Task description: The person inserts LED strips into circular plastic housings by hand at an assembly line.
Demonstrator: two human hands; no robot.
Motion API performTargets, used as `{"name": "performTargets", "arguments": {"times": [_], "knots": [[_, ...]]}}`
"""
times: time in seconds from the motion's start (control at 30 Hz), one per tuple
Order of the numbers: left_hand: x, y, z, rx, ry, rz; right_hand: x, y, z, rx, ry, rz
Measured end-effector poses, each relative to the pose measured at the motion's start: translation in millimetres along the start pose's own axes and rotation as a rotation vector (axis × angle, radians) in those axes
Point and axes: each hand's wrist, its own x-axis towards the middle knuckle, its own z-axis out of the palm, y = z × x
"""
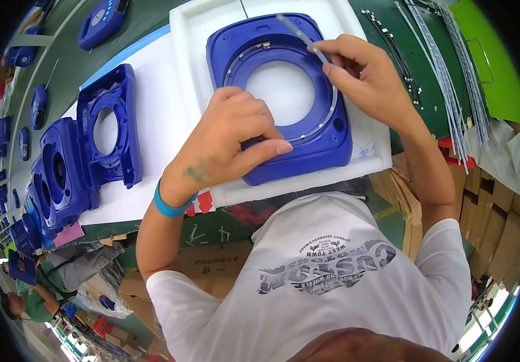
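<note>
A blue plastic housing (pixel 326 145) with a large round opening lies on a white foam pad (pixel 368 151) in front of me. Along its inner ring runs a thin light strip (pixel 313 131) with small pale segments. My left hand (pixel 230 136) is closed over the housing's lower left part, fingers curled and thumb along the ring's near edge; its fingertips are partly hidden. Above the ring's right side, my right hand (pixel 359 75) pinches a slim grey, translucent stick-like piece (pixel 299 34) between thumb and fingers. That piece slants up and left over the housing's far edge.
More blue housings (pixel 128 120) stand to the left on a white sheet (pixel 157 102). At the far left lies a blue device (pixel 103 24). Black cables (pixel 395 54) and bundled pale strips (pixel 444 78) are on the green table at right. Cardboard boxes (pixel 492 229) stand lower right.
</note>
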Motion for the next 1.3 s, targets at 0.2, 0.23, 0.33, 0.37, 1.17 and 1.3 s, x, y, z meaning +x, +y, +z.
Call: {"name": "performTargets", "arguments": {"times": [0.2, 0.23, 0.33, 0.37, 1.17, 1.3], "knots": [[-1, 1, 1, -0.033, 0.004, -0.049, 3, -12, 8, 0.225, 0.07, 0.054], [-2, 0, 1, -0.024, 0.008, -0.041, 2, -12, 7, 0.225, 0.07, 0.054], [-2, 0, 2, -0.01, 0.022, -0.019, -2, -12, 2, 0.023, -0.013, 0.07], [-1, 1, 2, -0.006, 0.028, -0.004, -4, -12, 0, -0.082, -0.016, 0.017], [90, -48, 9, 0.896, 0.392, 0.337, -16, -13, 19, -0.196, 0.121, -0.067], [98, -55, -7, 0.594, 0.301, 0.207, -15, -10, 20, -0.166, 0.119, -0.037]]}}
